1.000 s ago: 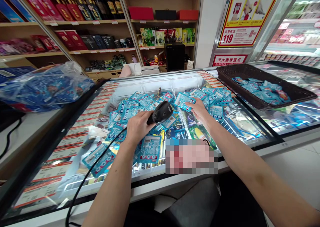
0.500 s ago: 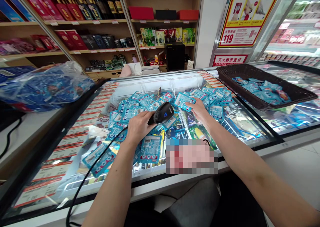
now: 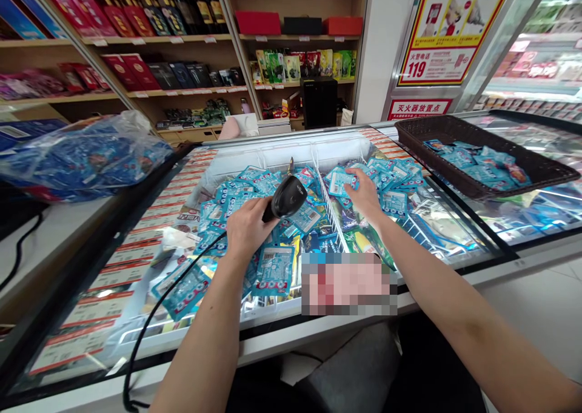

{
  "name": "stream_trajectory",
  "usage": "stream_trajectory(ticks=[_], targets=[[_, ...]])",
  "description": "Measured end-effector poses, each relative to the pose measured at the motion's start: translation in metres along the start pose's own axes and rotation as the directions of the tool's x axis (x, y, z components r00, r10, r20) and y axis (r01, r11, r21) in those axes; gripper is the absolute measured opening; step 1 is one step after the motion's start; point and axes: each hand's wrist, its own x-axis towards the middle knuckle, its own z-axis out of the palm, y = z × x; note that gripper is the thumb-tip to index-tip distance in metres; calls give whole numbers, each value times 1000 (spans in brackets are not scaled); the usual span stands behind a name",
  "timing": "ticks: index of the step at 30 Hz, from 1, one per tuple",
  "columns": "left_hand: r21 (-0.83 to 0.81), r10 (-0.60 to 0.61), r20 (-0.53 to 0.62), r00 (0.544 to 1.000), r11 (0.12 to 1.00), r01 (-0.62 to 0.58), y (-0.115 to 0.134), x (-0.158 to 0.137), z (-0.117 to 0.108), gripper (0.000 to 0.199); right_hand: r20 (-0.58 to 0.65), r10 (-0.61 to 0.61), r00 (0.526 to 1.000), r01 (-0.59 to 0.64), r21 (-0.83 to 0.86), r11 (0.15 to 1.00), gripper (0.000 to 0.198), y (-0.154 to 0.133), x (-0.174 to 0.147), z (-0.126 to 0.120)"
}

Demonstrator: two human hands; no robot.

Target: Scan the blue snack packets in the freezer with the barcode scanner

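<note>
My left hand [image 3: 249, 226] is wrapped around the handle of a black barcode scanner [image 3: 290, 196], whose head points up and to the right above the pile. A black cord trails from it toward the lower left. My right hand [image 3: 364, 193] has its thumb and forefinger apart at the edge of a light-blue snack packet [image 3: 337, 183], which lies on the glass side of the wire divider. More blue packets [image 3: 239, 204] are heaped to the left. One packet [image 3: 273, 270] with its barcode side up is at the front, and others [image 3: 396, 204] lie right of my right hand.
A brown woven basket [image 3: 545, 173] with blue packets stands on the right of the freezer. A clear plastic bag [image 3: 86, 158] full of packets sits at left. A white wire divider [image 3: 331, 216] runs between the heaps. A blurred patch [image 3: 349, 284] covers something at the front edge.
My right hand has shifted slightly right with the packet, and its finger and thumb have spread from their pinch. The scanner has tipped upward and moved a little left.
</note>
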Motion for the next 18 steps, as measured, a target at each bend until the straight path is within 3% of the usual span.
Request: stream_trajectory(ticks=[7,13,15,18], targets=[[33,-35,-10,999,999,36,1,0,-1,37,-28,11,1000,-18,-257,966,40,8,-1,-1],[55,-80,-13,997,995,80,-3,0,-1,39,-124,-115,986,42,-475,879,30,2,-5,-9],[54,-92,-13,996,994,93,-3,0,-1,40,-94,-184,978,111,-516,849,28,-2,-7,-10],[47,-97,-13,995,994,97,-4,0,0,41,63,-282,957,270,-542,796,30,-4,-10,-5]])
